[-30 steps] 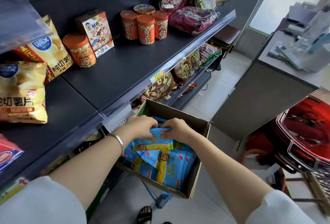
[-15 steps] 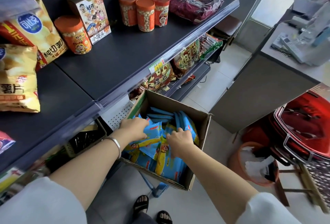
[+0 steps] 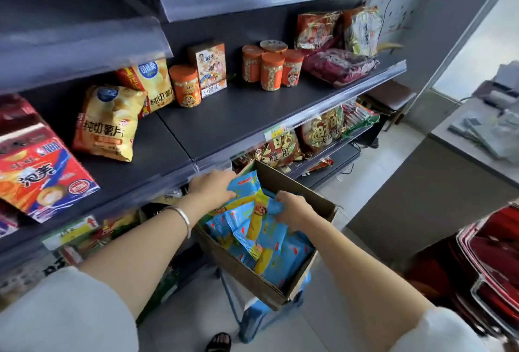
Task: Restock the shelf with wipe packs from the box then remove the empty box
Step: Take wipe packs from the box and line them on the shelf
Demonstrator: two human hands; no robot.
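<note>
Small retail shop. Tiered dark shelves with clear price rails carry chip bags, snack jars and boxed goods. Grey counter and red baskets stand at right.

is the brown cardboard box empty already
No, the brown cardboard box holds many blue wipe packs, and the left hand and right hand each grip packs near its top.

Matt brown cardboard box; glossy blue plastic wipe packs; matt dark shelf.
</note>
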